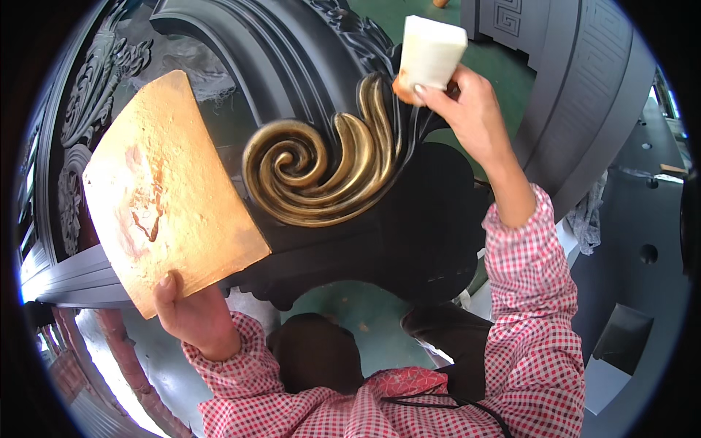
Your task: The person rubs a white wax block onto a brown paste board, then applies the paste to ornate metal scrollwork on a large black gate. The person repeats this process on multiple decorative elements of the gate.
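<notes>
My left hand [191,315] grips the lower edge of a flat board [208,212] coated in gold paint, its thumb on the painted face. A wet, darker smear of paint marks the board's middle. Up at the right, my right hand [467,109] pinches a pale sponge block [434,55], whose lower corner is stained golden brown. Between the two hands lies a carved scroll [292,164] on a large black frame piece. Gold covers the spiral and its leaf-like curls, with dark lines left in the grooves. The sponge is held above the curls' upper right end.
Curved black moulding [241,55] rises behind the scroll. More dark carved panels [95,95] stand at the left, and grey panels with a key pattern [577,95] at the right. A dark surface with round holes [621,270] lies far right. Crumpled clear plastic [586,212] hangs beside it.
</notes>
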`<state>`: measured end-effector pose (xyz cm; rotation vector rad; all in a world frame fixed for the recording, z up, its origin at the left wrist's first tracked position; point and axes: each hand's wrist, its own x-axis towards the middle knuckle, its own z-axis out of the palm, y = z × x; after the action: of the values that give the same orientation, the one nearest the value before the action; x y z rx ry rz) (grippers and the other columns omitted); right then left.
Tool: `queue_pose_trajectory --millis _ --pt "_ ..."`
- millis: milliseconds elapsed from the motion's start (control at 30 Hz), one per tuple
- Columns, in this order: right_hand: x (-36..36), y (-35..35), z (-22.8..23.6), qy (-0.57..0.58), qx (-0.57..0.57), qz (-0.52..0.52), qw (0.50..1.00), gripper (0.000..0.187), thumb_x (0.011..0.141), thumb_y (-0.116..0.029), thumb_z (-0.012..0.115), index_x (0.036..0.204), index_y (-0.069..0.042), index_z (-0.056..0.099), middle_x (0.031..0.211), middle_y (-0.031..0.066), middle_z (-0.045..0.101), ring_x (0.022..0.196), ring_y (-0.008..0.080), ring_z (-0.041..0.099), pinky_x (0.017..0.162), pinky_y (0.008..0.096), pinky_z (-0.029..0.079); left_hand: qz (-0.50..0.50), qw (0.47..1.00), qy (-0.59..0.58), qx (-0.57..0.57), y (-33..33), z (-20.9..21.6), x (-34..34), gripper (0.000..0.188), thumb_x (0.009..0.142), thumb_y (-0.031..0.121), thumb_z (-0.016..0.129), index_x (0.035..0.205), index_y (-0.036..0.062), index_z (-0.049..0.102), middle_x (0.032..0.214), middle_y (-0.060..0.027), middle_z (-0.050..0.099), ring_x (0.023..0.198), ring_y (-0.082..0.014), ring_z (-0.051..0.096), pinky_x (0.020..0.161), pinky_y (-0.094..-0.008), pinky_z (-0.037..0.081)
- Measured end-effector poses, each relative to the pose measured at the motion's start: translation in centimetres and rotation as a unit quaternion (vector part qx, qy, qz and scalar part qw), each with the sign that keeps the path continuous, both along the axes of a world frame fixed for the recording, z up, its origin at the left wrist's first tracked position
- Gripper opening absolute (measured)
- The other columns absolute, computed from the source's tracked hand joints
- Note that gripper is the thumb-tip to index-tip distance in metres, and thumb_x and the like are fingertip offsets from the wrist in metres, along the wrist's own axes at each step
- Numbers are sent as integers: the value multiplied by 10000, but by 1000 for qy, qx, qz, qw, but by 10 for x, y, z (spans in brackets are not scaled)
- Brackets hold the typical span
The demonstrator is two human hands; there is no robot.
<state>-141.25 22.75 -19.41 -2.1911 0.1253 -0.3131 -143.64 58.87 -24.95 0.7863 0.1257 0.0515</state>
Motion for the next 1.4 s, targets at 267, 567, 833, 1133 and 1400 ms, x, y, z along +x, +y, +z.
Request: queue_pose_trajectory --millis 267,567,833,1133,1400 --pt "37 -2 -31 -59 -248 -43 966 265 770 -210 657 949 -16 635 833 102 602 784 249 600 707 337 450 10 1000 8 5 -5 1 -1 596 805 125 473 1345 -45 285 1333 -178 425 1226 -289 423 1024 -417 341" --pt "43 -18 -24 -66 -234 -62 968 267 776 -232 642 931 -15 638 801 104 640 713 207 616 678 318 475 3 1000 5 8 -7 4 -2 597 808 126 467 1352 -35 280 1342 -176 415 1230 -286 419 1026 -421 340" --pt "37 -16 -17 -71 -64 -51 994 293 767 -217 644 931 26 633 868 156 669 810 214 653 749 312 484 6 1000 9 3 -3 -1 -1 597 805 122 470 1350 -32 282 1336 -177 418 1231 -290 417 1032 -421 333" --pt "40 -12 -19 26 -132 -20 991 304 741 -241 665 951 -21 667 827 147 660 773 256 642 732 333 478 -1 1000 1 10 -3 -1 2 598 809 123 471 1352 -36 277 1339 -176 414 1237 -290 410 1034 -425 330" --pt "13 10 -15 43 -260 91 961 239 730 -172 627 785 52 568 695 141 534 638 284 541 605 364 417 -21 1000 0 2 -4 1 3 606 813 121 471 1361 -34 260 1361 -173 388 1252 -292 390 1042 -439 317"
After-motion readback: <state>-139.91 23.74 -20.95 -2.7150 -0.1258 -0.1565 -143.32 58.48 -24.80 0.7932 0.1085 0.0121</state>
